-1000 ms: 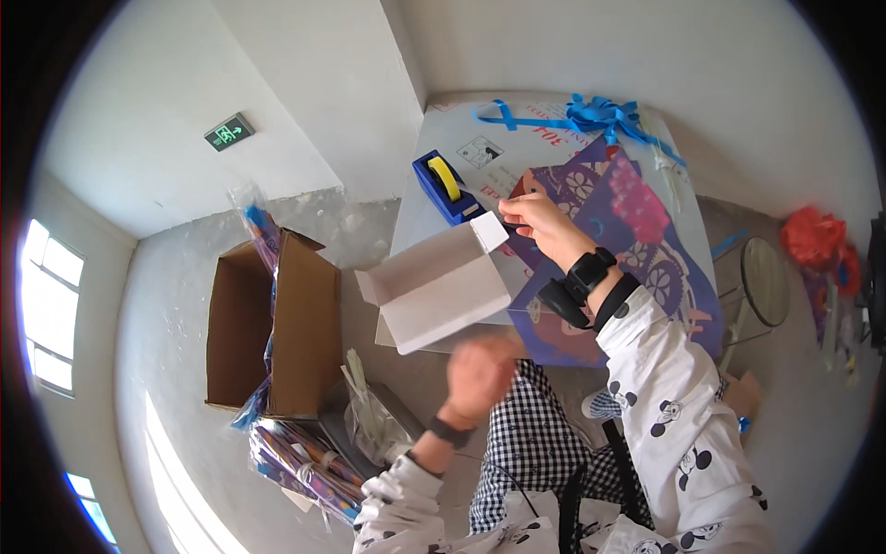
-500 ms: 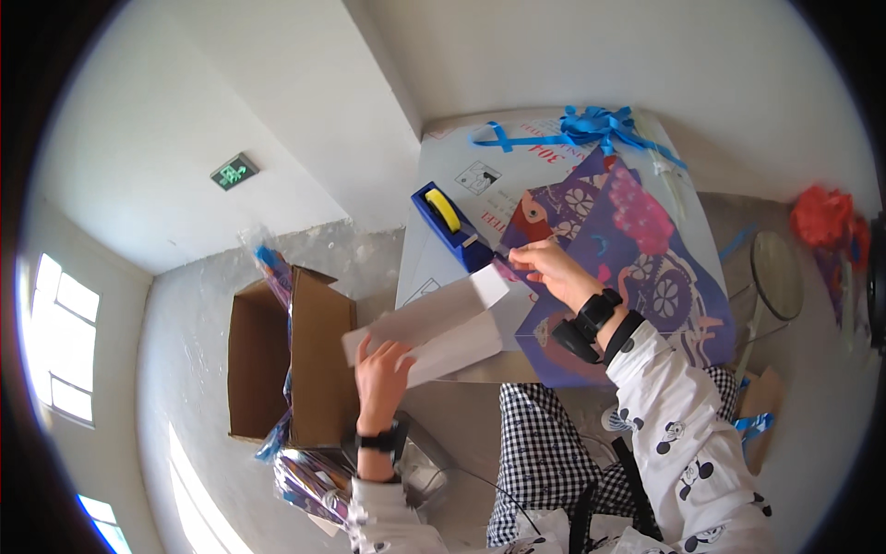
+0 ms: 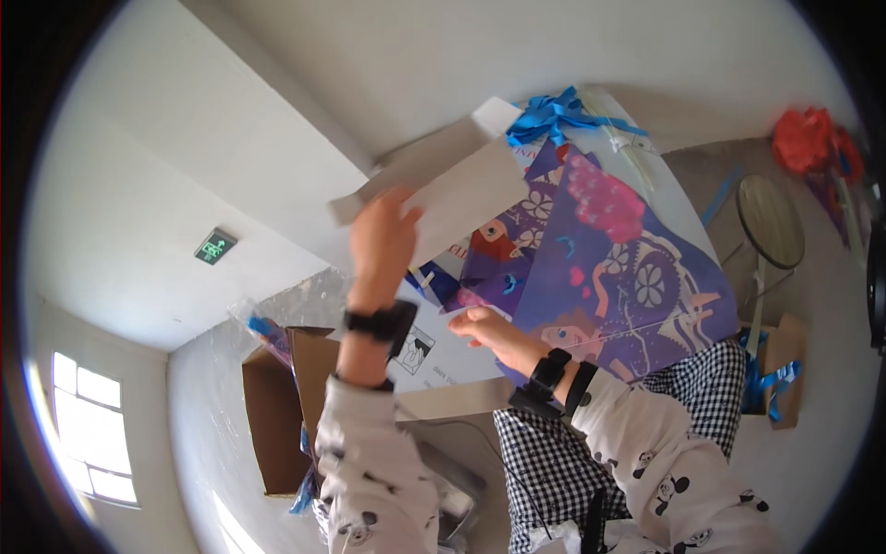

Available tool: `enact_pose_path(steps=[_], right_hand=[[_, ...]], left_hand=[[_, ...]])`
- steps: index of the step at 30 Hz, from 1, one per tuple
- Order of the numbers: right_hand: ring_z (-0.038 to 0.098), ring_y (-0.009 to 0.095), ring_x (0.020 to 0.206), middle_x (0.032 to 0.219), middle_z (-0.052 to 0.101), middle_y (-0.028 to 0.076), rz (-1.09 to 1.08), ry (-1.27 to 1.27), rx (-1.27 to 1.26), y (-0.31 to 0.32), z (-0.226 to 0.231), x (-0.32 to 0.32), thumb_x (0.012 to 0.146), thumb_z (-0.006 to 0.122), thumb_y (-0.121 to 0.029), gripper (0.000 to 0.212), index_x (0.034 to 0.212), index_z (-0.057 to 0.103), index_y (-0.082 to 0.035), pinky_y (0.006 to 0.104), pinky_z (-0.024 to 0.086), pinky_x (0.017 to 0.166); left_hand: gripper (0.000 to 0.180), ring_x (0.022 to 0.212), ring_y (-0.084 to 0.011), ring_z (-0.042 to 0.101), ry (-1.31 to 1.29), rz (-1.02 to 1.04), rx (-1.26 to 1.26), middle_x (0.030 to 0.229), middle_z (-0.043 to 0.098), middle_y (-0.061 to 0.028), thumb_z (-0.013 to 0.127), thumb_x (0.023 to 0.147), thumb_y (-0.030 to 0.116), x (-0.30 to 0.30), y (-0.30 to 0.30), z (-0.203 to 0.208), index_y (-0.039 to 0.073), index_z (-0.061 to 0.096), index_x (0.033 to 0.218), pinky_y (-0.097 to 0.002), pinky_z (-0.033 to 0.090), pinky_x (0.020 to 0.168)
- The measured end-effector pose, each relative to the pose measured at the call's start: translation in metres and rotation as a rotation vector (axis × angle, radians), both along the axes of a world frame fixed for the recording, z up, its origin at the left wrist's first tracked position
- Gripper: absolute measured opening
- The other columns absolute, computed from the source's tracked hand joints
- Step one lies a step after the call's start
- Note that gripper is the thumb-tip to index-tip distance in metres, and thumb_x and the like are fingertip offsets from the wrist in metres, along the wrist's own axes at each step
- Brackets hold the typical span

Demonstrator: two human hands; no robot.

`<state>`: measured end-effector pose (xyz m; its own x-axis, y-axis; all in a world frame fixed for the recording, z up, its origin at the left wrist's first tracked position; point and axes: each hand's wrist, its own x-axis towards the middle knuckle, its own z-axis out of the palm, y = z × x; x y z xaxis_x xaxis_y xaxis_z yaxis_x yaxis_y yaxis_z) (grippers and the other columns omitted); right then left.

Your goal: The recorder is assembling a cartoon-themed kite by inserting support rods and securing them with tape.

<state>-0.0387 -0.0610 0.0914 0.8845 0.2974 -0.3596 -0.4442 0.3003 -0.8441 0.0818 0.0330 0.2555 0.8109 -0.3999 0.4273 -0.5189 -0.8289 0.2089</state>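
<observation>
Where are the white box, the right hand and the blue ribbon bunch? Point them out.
White box (image 3: pixel 475 201): head view, on a broad side panel.
Right hand (image 3: pixel 494 334): head view, on its back.
Blue ribbon bunch (image 3: pixel 556 116): head view, on its loops.

white box (image 3: pixel 475 196); purple-pink printed sheet (image 3: pixel 628 282); blue ribbon (image 3: pixel 557 118); black-white checked trousers (image 3: pixel 546 466).
</observation>
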Motion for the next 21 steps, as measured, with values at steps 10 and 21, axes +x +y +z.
enact_pose_path(steps=[10, 21], right_hand=[[0.056, 0.01, 0.084, 0.098, 0.064, 0.004, -0.132, -0.001, 0.014, 0.023, 0.005, -0.003, 0.094, 0.052, -0.023, 0.026, 0.11, 0.06, -0.004, 0.0226, 0.042, 0.072], [0.058, 0.009, 0.084, 0.092, 0.066, 0.0, -0.186, 0.028, 0.044, 0.005, -0.003, 0.008, 0.087, 0.067, -0.033, 0.027, 0.094, 0.067, -0.008, 0.0268, 0.044, 0.072]], left_hand=[[0.024, 0.099, -0.0383, 0.063, 0.151, 0.151, 0.197, 0.103, 0.067, -0.0193, 0.067, 0.079, 0.015, 0.077, -0.077, -0.126, 0.008, 0.068, 0.101, -0.0455, 0.051, 0.084], [0.018, 0.078, -0.0123, 0.063, 0.336, 0.232, -0.984, 0.085, 0.068, -0.0072, 0.057, 0.095, 0.014, -0.032, 0.097, -0.098, -0.003, 0.063, 0.097, -0.0263, 0.049, 0.068]])
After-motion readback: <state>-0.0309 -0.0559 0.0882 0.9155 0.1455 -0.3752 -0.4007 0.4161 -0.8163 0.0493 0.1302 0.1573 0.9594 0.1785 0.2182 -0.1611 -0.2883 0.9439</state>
